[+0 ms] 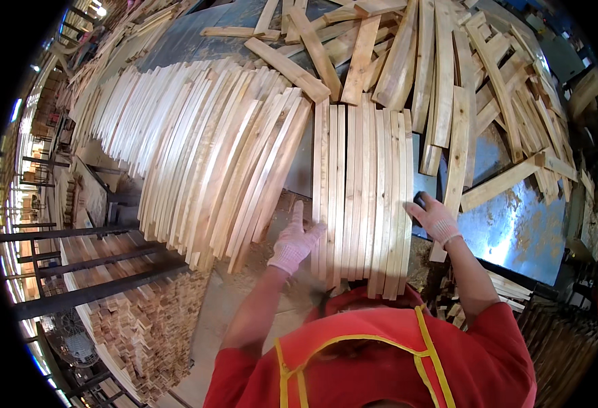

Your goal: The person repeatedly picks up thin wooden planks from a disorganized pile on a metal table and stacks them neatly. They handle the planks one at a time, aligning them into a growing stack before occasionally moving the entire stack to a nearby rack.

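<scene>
A row of several pale wooden strips [363, 183] stands side by side in front of me, their near ends overhanging close to my body. My left hand [295, 243], in a light knitted glove, is at the row's left side with its fingers apart and the thumb against the outer strip. On the opposite side is my gloved right hand [437, 219], its fingers curled round a small black object [419, 199] whose kind I cannot make out. Its fingertips meet the rightmost strip.
A long row of strips [203, 163] lies to the left. Loose boards [441, 68] are heaped crosswise on the metal table [523, 234] at the far right, amid sawdust. Stacked wood [146, 326] stands lower left behind dark metal bars [95, 233].
</scene>
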The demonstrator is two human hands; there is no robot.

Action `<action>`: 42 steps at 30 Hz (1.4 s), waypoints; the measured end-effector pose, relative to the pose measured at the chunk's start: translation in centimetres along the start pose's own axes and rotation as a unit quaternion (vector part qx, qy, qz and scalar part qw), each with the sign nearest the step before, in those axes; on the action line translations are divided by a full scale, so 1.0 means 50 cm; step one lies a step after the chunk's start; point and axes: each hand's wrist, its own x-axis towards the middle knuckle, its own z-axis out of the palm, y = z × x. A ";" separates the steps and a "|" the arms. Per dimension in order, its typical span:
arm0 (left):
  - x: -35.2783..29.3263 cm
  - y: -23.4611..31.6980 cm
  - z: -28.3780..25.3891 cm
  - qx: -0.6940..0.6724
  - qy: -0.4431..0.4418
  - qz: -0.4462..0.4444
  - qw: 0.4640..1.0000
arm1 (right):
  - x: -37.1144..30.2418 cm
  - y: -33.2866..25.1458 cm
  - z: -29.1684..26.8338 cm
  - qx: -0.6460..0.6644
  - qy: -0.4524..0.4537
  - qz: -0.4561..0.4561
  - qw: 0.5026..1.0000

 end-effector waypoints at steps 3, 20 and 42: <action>0.058 -0.029 0.072 -0.225 -0.059 0.001 0.973 | 0.021 -0.048 0.021 0.034 -0.013 -0.004 0.999; -0.251 -0.108 -0.012 -0.023 0.060 0.138 0.988 | -0.231 0.010 0.323 0.541 -0.126 -0.021 0.831; -1.183 -0.848 -0.155 -0.084 0.617 0.020 0.782 | -0.821 -0.781 0.836 0.312 -0.427 -0.402 0.747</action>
